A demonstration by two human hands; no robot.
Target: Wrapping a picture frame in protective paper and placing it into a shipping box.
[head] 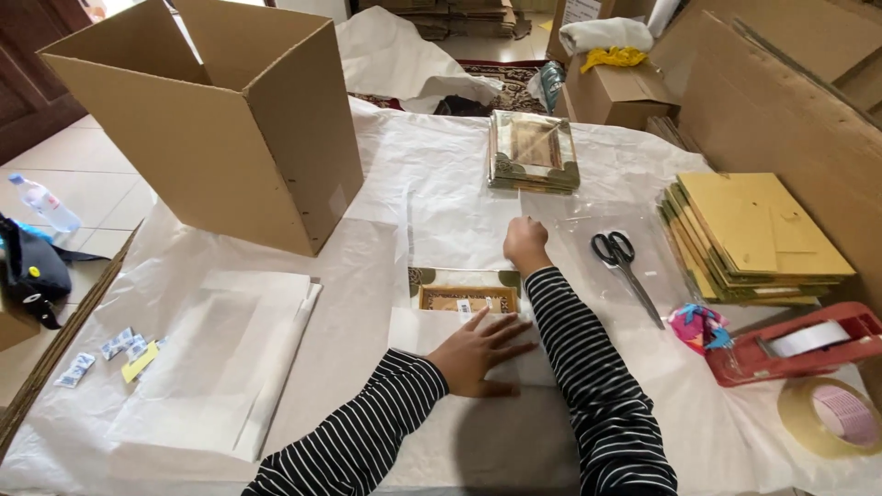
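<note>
Surface: white wrapping paper (441,184) covers the desk (55,432), with tiled floor to the left and flat cardboard sheets leaning at the right.
Left hand (478,354): fingers spread, palm pressed flat on a folded flap of white paper that covers the near part of a framed picture (462,290).
Right hand (525,244): closed loosely, resting on the paper just beyond the frame's far right corner; whether it pinches the paper cannot be told.
Framed picture: lies flat at the desk's middle, between the two hands, its gold edge showing.
Right side: black scissors (623,262) on a clear plastic sheet, a stack of yellow backing boards (753,234), a red tape dispenser (799,344), a loose tape roll (831,418).
Far side: a wrapped stack of frames (533,152), a large open cardboard box (220,119).
Left side: a pile of white paper sheets (216,363), small sachets (115,349).
</note>
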